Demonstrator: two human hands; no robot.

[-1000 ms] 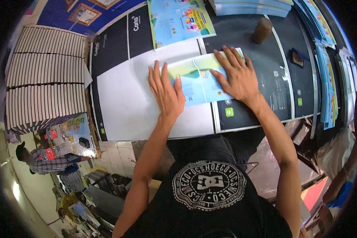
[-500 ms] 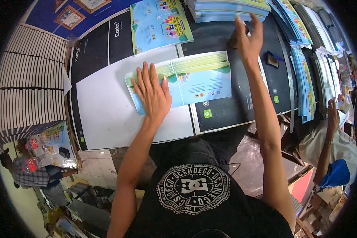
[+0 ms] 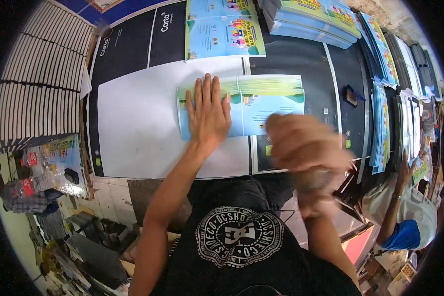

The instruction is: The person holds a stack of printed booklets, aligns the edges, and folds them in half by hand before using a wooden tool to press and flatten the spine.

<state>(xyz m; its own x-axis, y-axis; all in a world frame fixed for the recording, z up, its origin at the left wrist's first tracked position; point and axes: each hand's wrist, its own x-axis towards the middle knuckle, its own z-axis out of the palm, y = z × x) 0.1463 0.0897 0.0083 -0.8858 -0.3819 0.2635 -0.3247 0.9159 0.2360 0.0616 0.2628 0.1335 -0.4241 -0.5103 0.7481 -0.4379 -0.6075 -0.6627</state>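
The left hand (image 3: 209, 116) lay flat on the folded printed sheets (image 3: 274, 111), its grip unclenched, fingers extended. The sheets rested mid-worktop (image 3: 298, 64), partly over a white sheet (image 3: 138, 123). The right hand (image 3: 308, 145) blurred near their lower right corner; whether its curled grip clamped anything could not be told.

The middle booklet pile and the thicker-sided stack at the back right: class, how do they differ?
The middle booklet pile is low, with stepped layers along its far edge; the back stack is thicker, showing a high side face. The middle pile lies partly on the white sheet; the back stack is clear of it. Both show blue and green.
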